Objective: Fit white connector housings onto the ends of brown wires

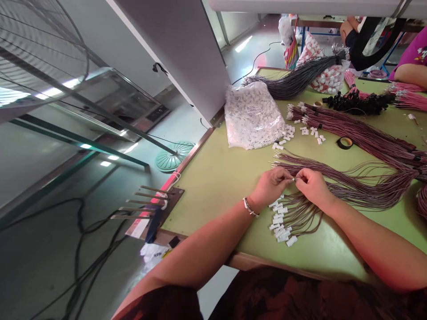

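Observation:
My left hand [272, 186] and my right hand [311, 186] meet over the table [213, 186], both closed in a fingertip pinch. A small pale piece, seemingly a white connector, shows at my left fingertips. My right fingers pinch the end of a thin wire, mostly hidden by them. Below my hands lie brown wires with white connectors [280, 222] on their ends. Just beyond, a bundle of brown wires [353, 178] with bare metal-tipped ends stretches to the right. Loose white connectors [283, 138] are scattered farther back.
A clear bag of white connectors [253, 115] sits at the back left. Behind are more brown wire bundles [353, 129], black tape [344, 142] and grey wires [296, 78]. A pronged metal bracket [167, 206] is on the left edge. Another person's arm [412, 74] shows far right.

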Motion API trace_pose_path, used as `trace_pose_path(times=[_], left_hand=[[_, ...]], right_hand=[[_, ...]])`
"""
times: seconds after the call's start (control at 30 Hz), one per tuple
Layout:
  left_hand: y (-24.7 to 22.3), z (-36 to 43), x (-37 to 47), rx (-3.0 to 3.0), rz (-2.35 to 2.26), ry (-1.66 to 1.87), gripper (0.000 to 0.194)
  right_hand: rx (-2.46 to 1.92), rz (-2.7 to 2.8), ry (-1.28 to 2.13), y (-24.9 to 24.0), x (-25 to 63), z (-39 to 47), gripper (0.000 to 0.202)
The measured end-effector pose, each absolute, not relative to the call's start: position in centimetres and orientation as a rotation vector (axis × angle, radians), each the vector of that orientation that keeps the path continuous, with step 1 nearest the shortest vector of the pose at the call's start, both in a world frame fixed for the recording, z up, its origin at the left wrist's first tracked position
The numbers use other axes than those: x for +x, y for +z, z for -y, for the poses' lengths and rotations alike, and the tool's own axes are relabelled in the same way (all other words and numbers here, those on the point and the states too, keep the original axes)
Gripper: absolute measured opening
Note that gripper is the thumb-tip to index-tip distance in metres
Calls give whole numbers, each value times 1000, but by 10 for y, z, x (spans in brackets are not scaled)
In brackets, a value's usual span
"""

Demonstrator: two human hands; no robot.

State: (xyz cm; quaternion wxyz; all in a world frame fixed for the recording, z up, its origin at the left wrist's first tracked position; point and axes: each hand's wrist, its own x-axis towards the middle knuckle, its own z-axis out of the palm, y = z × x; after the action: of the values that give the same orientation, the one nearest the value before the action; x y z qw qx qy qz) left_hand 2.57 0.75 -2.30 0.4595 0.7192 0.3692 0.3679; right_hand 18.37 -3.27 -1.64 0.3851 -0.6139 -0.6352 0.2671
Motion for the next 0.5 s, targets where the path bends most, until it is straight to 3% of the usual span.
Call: trace_pose_path(times=[0.13, 0.5], left_hand=[[-20, -8, 28, 1902, -904, 883, 13], [-12, -13, 12, 1898, -869, 702, 5]], right_hand=[[-1596, 1583, 698, -17, 183, 33, 8], [-1588, 1684, 929, -9, 192, 33, 9]])
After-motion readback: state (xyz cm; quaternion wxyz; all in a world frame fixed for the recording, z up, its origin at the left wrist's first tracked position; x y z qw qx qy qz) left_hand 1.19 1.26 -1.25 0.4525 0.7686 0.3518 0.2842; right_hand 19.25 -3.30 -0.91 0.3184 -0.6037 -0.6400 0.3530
